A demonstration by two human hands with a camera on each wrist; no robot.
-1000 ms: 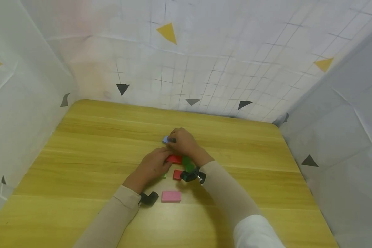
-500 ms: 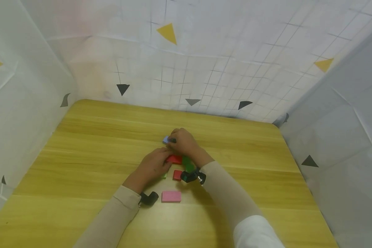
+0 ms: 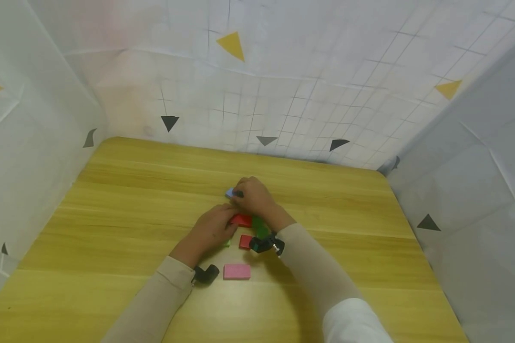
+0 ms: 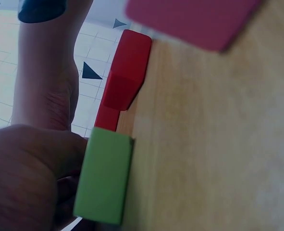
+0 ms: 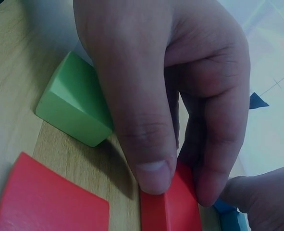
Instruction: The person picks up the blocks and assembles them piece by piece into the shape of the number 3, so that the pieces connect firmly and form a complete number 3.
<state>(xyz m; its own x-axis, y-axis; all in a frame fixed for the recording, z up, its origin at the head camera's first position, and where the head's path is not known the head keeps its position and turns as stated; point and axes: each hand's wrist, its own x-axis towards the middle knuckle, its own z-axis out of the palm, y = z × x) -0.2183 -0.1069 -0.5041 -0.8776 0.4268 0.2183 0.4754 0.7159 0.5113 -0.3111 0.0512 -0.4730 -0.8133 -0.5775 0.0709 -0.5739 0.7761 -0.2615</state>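
Observation:
In the head view my left hand [image 3: 212,228] reaches in from the left to a red block [image 3: 242,220]. Its thumb and fingers pinch that red block [image 5: 180,202] in the right wrist view. Just beyond, my right hand [image 3: 255,196] curls its fingers over a blue block [image 3: 229,193] and a darker piece beside it. The right thumb [image 5: 242,188] lies against the blue block in the right wrist view. A light green block [image 4: 103,175] stands close under my left palm, mostly hidden from the head.
A smaller red block [image 3: 245,241] and a pink block [image 3: 237,271] lie nearer me on the wooden table [image 3: 111,190]. A green block [image 3: 260,228] sits partly beneath my right wrist. My forearms flank these blocks. White sheets [image 3: 304,62] enclose the table's far side and sides.

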